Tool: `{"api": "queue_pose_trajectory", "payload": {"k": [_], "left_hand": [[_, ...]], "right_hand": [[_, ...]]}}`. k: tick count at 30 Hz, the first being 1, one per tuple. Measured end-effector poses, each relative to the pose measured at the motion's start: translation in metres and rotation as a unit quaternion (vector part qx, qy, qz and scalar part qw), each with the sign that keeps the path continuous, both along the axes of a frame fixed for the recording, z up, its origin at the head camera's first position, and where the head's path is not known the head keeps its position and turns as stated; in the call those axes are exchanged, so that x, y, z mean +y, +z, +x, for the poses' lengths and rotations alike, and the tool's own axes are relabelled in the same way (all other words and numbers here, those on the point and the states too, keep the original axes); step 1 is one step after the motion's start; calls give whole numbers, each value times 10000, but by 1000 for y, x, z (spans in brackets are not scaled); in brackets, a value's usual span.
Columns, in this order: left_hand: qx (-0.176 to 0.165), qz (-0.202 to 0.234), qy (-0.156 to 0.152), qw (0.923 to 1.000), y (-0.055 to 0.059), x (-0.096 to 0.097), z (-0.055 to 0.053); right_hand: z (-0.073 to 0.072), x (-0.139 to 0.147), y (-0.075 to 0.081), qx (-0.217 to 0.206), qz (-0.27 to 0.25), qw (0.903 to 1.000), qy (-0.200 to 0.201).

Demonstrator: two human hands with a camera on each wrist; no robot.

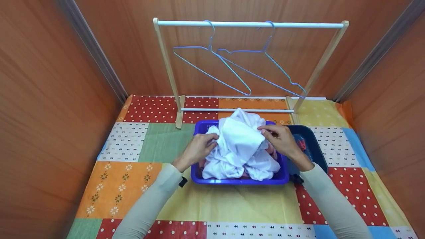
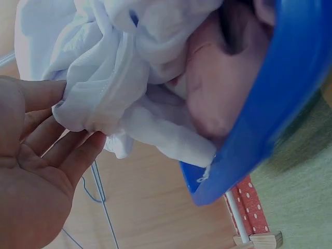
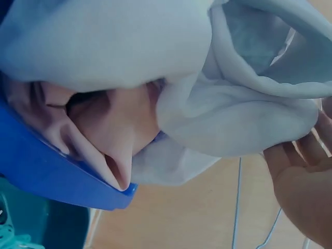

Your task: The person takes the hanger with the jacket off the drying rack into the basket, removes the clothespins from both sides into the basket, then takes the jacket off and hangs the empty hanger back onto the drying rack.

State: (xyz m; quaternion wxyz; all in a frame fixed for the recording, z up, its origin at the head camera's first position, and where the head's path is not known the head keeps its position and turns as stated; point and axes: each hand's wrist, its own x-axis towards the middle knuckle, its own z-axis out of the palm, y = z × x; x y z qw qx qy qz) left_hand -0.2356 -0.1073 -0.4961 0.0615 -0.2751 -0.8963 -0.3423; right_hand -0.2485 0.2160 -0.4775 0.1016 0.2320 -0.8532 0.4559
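Observation:
A crumpled white garment (image 1: 237,142) is heaped in a blue-purple plastic basket (image 1: 239,182), its top raised above the rim. My left hand (image 1: 199,146) pinches the garment's left side between thumb and fingers, as the left wrist view also shows. On the other side my right hand (image 1: 281,138) grips a fold near the top; in the right wrist view its fingers curl under the white cloth (image 3: 228,124). Beneath lies a pinkish cloth (image 2: 223,78), partly covered by the white one. What kind of garment the white one is cannot be told.
Behind the basket stands a wooden rack with a white rail (image 1: 239,24). Two bluish wire hangers (image 1: 212,79) (image 1: 279,66) hang from it. A dark teal tub (image 1: 312,142) with red clothespins (image 1: 301,144) sits right of the basket. Wooden panels enclose the patchwork cloth (image 1: 129,186).

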Motion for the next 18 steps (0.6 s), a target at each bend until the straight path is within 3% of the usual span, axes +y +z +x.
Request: {"api": "queue_pose_trajectory", "payload": {"k": [10, 18], "left_hand": [[-416, -681, -374, 9961, -18, 2, 17], [-914, -1761, -768, 9771, -21, 3, 25]], "right_hand": [[24, -17, -5, -303, 1026, 9942, 61], [35, -24, -17, -698, 2255, 9705, 494]]}}
